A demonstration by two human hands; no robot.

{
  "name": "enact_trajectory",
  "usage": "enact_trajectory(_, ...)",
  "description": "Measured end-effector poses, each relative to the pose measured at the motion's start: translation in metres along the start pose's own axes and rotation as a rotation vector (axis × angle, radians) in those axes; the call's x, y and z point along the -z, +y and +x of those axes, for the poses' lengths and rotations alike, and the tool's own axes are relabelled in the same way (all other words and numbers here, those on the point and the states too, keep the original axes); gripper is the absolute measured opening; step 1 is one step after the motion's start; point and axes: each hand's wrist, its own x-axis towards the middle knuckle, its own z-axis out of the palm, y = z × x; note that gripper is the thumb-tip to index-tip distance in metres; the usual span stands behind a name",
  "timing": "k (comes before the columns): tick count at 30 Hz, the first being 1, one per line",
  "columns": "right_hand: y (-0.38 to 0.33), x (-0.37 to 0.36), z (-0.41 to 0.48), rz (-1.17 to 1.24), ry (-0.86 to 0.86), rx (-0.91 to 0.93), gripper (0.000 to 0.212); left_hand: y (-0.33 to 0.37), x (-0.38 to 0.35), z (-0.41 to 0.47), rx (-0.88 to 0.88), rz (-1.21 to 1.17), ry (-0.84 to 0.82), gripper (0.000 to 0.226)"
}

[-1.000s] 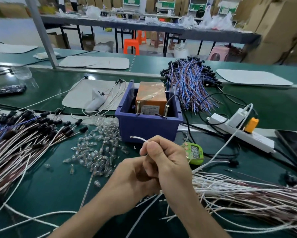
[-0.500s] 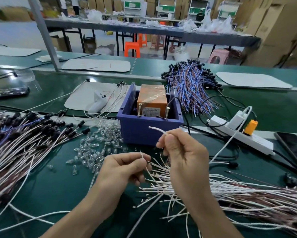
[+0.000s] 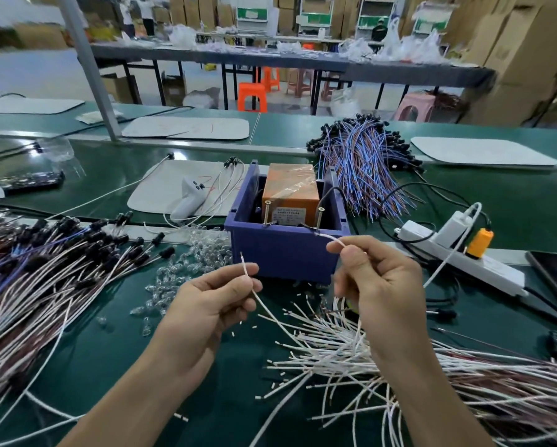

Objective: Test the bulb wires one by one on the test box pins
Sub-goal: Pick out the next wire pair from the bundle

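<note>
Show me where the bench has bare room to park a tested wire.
Two bare patches of green mat: one between the left wire bundle and the left forearm, another behind the power strip, right of the blue wire bundle. Crowded: loose bulbs left of the test box, white wire pile under the right hand.

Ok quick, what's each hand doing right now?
Left hand: pinches a white wire end, tip up.
Right hand: pinches a second wire end, tip by the right pin of the test box.

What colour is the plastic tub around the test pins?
Purplish blue tub, clearest in the head view.
</note>
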Motion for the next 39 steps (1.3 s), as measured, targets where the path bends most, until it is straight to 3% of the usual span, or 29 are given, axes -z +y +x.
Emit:
enact_trajectory(9, -0.040, 0.021, 0.025, 0.271, -0.094, -0.138, 0.035, -0.010, -0.011, -0.013, 0.046, 0.702, -0.192, 0.021)
enact_trajectory(11, -0.050, 0.021, 0.031, 0.247, -0.131, -0.133, 0.032, -0.015, -0.010, -0.013, -0.109, 0.967, -0.029, 0.033)
enact_trajectory(13, -0.058, 0.019, 0.037, 0.241, -0.167, -0.136, 0.030, -0.017, -0.011, -0.018, -0.379, 1.183, 0.168, 0.057)
enact_trajectory(15, -0.064, 0.015, 0.042, 0.249, -0.215, -0.144, 0.028, -0.018, -0.017, -0.020, -0.618, 1.343, 0.124, 0.061)
enact_trajectory(19, -0.071, 0.005, 0.051, 0.230, -0.316, -0.127, 0.026, -0.024, -0.042, -0.018, -0.729, 1.441, -0.084, 0.042)
enact_trajectory(24, -0.065, -0.005, 0.055, 0.251, -0.393, -0.120, 0.020, -0.039, -0.065, 0.003, -0.603, 1.421, -0.142, 0.025)
enact_trajectory(27, -0.058, -0.006, 0.057, 0.214, -0.395, -0.118, 0.021, -0.043, -0.064, 0.009, -0.676, 1.486, -0.120, 0.009)
enact_trajectory(30, -0.051, -0.003, 0.061, 0.147, -0.356, -0.105, 0.026, -0.041, -0.056, 0.011, -0.749, 1.297, -0.032, 0.013)
enact_trajectory(33, -0.047, 0.002, 0.065, -0.002, -0.384, -0.050, 0.027, -0.033, -0.053, 0.011, -0.587, 0.841, -0.036, 0.023)
enact_trajectory(35, -0.044, 0.005, 0.067, -0.155, -0.463, -0.030, 0.028, -0.024, -0.058, 0.008, -0.476, 0.490, -0.046, 0.019)
enact_trajectory(39, -0.042, 0.011, 0.068, -0.350, -0.535, -0.049, 0.030, -0.006, -0.063, 0.001, -0.452, 0.179, 0.008, 0.027)
